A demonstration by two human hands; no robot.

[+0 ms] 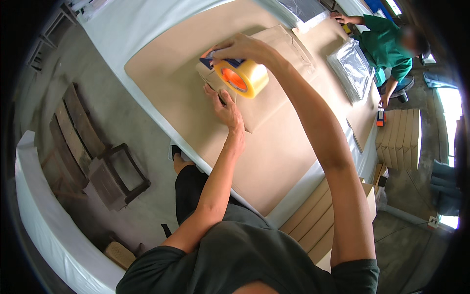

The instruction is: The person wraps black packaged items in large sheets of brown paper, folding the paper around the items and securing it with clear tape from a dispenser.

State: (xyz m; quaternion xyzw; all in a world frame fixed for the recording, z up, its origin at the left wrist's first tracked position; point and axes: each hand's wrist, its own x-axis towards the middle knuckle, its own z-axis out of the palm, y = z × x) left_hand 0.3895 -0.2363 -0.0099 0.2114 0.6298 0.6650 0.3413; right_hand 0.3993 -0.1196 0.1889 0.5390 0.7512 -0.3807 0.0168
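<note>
- The person's right hand, upper centre of the frame, curled around the top of a handheld tape dispenser, fingers closed on it.
- The dispenser hung tilted over a brown cardboard carton, its broad tape roll with an orange core facing the camera.
- With so wide a roll it looked fairly weighty and stiff, best held by its body, clear of the cutting end and the sticky tape.
- The left hand, at centre, lay against the carton's near-left edge, fingers and thumb parted; whether they pinched anything could not be told.
- The carton looked light and firm but liable to dent, safest steadied flat-handed along an edge.
- Beneath it, a cardboard sheet covered much of the table.
- At upper right, a co-worker in green stood by a plastic-wrapped package, above stacked flat cartons.
</note>
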